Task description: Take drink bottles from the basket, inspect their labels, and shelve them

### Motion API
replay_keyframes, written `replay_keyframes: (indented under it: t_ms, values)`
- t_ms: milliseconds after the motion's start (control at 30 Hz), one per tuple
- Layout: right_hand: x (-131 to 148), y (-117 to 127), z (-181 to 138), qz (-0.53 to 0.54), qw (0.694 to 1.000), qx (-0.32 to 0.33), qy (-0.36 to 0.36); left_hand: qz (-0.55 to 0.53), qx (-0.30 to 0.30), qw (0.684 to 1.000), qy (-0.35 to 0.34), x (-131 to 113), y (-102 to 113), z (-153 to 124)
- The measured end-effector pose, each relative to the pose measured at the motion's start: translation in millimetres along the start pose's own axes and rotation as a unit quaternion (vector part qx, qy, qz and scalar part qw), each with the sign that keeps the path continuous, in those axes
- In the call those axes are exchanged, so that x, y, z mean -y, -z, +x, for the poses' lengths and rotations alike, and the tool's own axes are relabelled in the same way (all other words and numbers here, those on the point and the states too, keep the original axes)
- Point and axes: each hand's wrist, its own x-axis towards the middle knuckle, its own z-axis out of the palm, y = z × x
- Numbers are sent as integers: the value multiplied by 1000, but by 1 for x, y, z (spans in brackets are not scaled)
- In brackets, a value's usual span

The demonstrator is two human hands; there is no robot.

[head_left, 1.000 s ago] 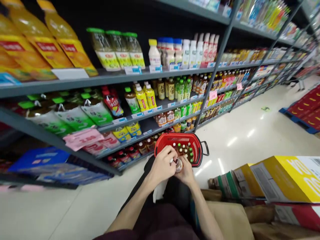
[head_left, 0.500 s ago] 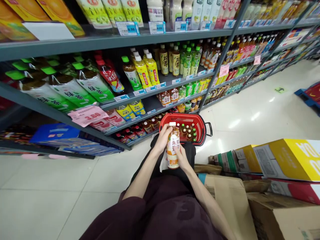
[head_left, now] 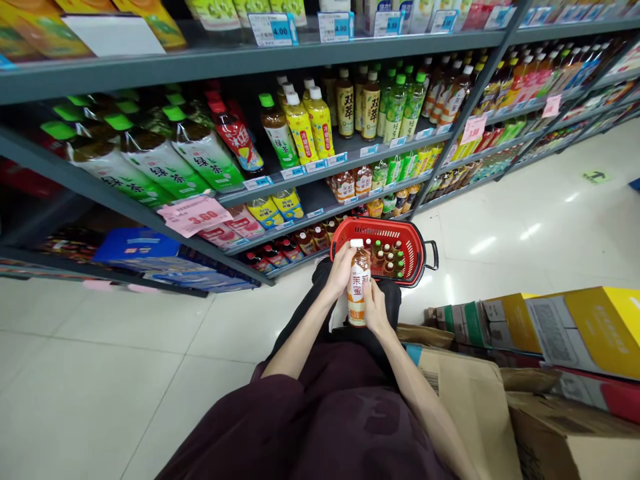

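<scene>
Upright in front of me is a drink bottle (head_left: 358,287) with a white cap, amber liquid and a white and orange label. My left hand (head_left: 341,270) grips its upper left side, close to the cap. Lower on the right side, my right hand (head_left: 375,308) holds it too, thumb against the label. Just beyond the bottle stands a red shopping basket (head_left: 414,247) with a black handle. Several small capped bottles (head_left: 389,259) are inside it; the held bottle and my hands hide its near left part.
Shelves of bottled drinks (head_left: 200,157) run along the left and front, with a pink price sign (head_left: 195,215) jutting out. Cardboard boxes (head_left: 463,393) and yellow cartons (head_left: 585,327) are stacked at my right. Blue drink packs (head_left: 140,250) sit on the low left shelf.
The bottle has turned slightly in my hands, so its label faces me more fully. My view has shifted, with the shelves, basket and boxes now further right in the picture.
</scene>
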Motion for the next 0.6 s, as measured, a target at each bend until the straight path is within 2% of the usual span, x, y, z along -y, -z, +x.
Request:
replay_keyframes:
  t_ms: [233,467,600]
  values:
    - [6,2,-1,-25,1000,2,11,48,30,998,-26,-1,6,1]
    - [7,2,-1,-45,998,15,40,99,82,992,-14,-9,18,3]
    - [7,3,-1,-43,998,17,44,120,78,989,-24,-12,19,2]
